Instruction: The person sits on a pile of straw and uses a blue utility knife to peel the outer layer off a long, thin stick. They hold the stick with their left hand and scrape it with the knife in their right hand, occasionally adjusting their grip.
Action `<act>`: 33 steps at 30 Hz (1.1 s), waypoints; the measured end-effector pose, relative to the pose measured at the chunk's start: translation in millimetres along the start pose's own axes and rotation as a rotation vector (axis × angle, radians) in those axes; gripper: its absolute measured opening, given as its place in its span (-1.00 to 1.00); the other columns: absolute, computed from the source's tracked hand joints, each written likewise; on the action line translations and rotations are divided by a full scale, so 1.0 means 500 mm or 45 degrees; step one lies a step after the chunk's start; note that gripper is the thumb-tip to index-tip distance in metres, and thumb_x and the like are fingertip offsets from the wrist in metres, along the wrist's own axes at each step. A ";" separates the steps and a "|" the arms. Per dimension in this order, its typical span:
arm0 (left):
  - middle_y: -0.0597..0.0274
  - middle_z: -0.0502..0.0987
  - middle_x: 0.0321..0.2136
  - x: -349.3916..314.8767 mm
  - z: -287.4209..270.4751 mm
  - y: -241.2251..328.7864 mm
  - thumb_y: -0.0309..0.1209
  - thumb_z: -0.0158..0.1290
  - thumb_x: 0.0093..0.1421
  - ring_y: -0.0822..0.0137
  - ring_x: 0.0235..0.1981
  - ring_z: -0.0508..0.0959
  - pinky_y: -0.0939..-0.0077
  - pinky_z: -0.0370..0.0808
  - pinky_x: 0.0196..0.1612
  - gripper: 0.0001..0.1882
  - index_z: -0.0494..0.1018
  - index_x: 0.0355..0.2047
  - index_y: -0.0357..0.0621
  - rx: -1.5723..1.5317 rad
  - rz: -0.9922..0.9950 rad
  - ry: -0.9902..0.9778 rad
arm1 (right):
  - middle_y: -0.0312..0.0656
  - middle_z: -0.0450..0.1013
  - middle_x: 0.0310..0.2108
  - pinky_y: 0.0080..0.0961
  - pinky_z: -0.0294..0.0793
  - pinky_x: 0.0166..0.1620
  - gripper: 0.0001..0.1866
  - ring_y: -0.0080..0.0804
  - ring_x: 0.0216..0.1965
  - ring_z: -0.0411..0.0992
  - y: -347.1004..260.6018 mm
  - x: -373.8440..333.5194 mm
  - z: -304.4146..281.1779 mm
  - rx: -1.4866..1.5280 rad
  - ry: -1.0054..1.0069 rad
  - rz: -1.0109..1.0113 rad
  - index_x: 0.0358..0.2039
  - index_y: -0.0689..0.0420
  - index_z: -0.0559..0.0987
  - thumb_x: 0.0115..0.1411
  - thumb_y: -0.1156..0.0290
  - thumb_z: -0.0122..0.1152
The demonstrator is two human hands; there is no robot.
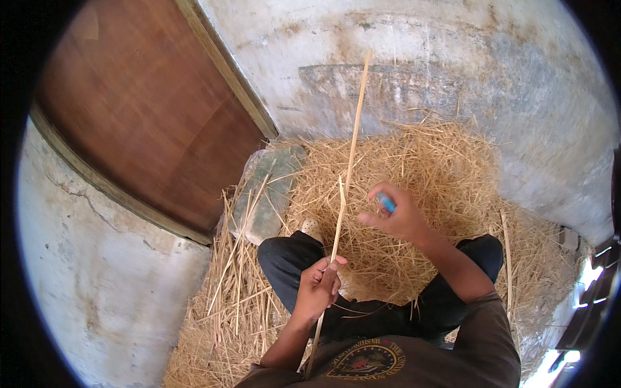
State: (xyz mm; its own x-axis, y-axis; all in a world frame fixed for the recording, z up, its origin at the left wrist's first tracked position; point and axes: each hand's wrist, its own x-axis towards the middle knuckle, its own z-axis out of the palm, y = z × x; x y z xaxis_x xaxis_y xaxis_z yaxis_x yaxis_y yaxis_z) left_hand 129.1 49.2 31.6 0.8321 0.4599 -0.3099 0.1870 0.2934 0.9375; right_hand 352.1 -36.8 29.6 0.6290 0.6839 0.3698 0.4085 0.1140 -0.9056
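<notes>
A long, thin pale strip [356, 129], which looks like split bamboo or cane, rises from my lap toward the wall. My left hand [317, 288] is closed round its lower part, thumb on top, and the tail runs down past my shirt. Just above that hand the strip seems to part into two pieces, one short with a ragged end, the other long. To the right of the strip, apart from it, is my right hand [406, 216]. Its thumb and forefinger are spread, while the other fingers hold a small blue object [386, 202], perhaps a handle; the rest of it is hidden.
Loose straw-coloured shavings [427, 168] cover the floor around my bent legs. A flat grey-green stone slab [262, 194] lies by the brown wooden door [155, 97]. Longer strips [242, 284] lie at the left. A stained whitewashed wall [414, 58] stands ahead.
</notes>
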 end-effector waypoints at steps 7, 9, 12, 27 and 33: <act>0.45 0.19 -0.76 -0.004 0.015 -0.002 -0.30 -0.21 0.38 0.64 -0.83 0.13 0.73 0.09 -0.76 -0.75 0.37 -0.12 -0.17 -0.033 -0.090 -0.036 | -0.44 0.22 -0.70 -0.62 0.17 -0.55 -0.70 -0.71 -0.63 0.17 0.036 -0.002 0.081 0.386 0.130 0.195 -0.44 0.17 0.50 0.22 0.17 0.14; 0.45 0.19 -0.76 -0.006 0.015 -0.009 -0.30 -0.21 0.38 0.64 -0.83 0.13 0.73 0.09 -0.75 -0.75 0.37 -0.12 -0.17 -0.039 -0.106 -0.052 | -0.42 0.25 -0.72 -0.60 0.18 -0.56 -0.69 -0.71 -0.65 0.20 0.061 0.004 0.088 0.528 0.109 0.334 -0.47 0.17 0.49 0.22 0.17 0.13; 0.45 0.19 -0.76 -0.003 0.005 -0.023 -0.31 -0.22 0.38 0.64 -0.82 0.13 0.73 0.08 -0.75 -0.75 0.38 -0.13 -0.17 -0.028 -0.094 -0.045 | -0.46 0.20 -0.76 -0.70 0.07 -0.67 -0.73 -0.72 -0.75 0.12 0.063 0.027 0.042 1.418 -0.065 0.915 -0.51 0.11 0.45 0.25 0.22 0.09; 0.45 0.23 -0.76 0.002 0.018 -0.026 -0.32 -0.20 0.38 0.64 -0.83 0.14 0.74 0.07 -0.77 -0.76 0.40 -0.12 -0.16 0.090 -0.050 0.012 | -0.50 0.20 -0.72 -0.64 0.08 -0.66 -0.75 -0.70 -0.73 0.09 0.042 0.003 0.072 0.708 -0.120 0.469 -0.44 0.12 0.48 0.24 0.20 0.13; 0.45 0.23 -0.76 -0.001 -0.017 -0.019 -0.30 -0.18 0.37 0.63 -0.83 0.14 0.72 0.07 -0.77 -0.76 0.41 -0.14 -0.17 -0.081 -0.045 0.102 | -0.40 0.22 -0.78 -0.56 0.15 -0.70 -0.72 -0.58 -0.77 0.21 0.053 0.055 -0.039 0.708 -0.389 0.754 -0.52 0.07 0.41 0.23 0.18 0.12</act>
State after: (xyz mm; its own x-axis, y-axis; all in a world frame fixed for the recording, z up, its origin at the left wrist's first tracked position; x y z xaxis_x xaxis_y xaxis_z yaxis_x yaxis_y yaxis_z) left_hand 122.4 53.4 21.2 0.7808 0.5128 -0.3568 0.1799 0.3624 0.9145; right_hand 392.9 -29.1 19.9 0.3977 0.8966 -0.1945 -0.3627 -0.0411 -0.9310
